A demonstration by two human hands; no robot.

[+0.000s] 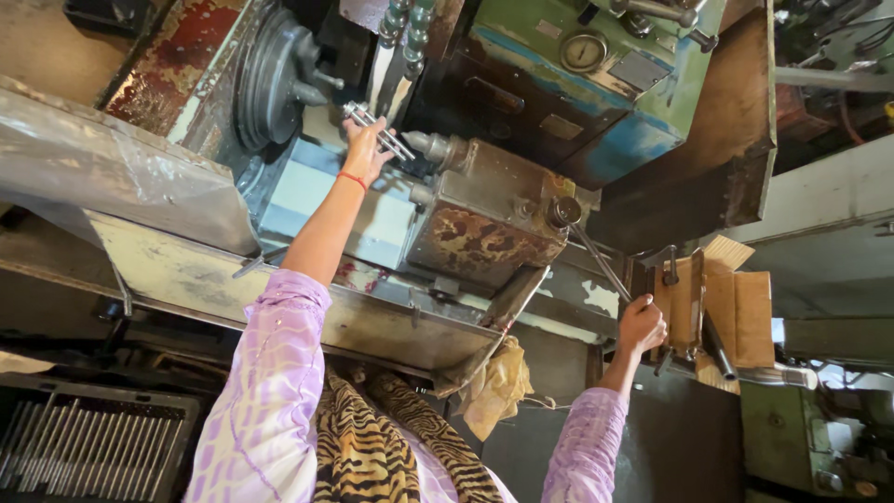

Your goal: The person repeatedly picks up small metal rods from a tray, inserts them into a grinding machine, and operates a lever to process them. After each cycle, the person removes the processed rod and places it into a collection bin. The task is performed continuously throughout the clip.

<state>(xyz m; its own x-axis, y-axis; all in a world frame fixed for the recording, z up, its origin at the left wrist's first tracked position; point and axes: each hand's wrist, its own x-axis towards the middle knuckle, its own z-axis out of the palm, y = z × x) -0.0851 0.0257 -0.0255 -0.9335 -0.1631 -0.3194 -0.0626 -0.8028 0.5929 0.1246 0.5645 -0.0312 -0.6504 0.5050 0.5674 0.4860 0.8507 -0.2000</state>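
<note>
My left hand [365, 151] reaches out to the middle of an old machine and is closed on a small bundle of shiny metal rods [380, 130], held close to the machine's pointed spindle [430, 144]. A red thread circles that wrist. My right hand [641, 324] is closed around the end of a long thin steel lever [596, 256]. The lever runs up to a round hub [562, 212] on the rusty grey housing [484, 224]. Both arms wear light purple sleeves.
A dark round chuck or wheel [270, 79] sits left of the rods. A green machine body with a round gauge [583, 51] is above. A metal tray edge [279, 289] runs below my arms. Cardboard pieces [736, 312] and a yellow rag [498, 387] lie near my right hand.
</note>
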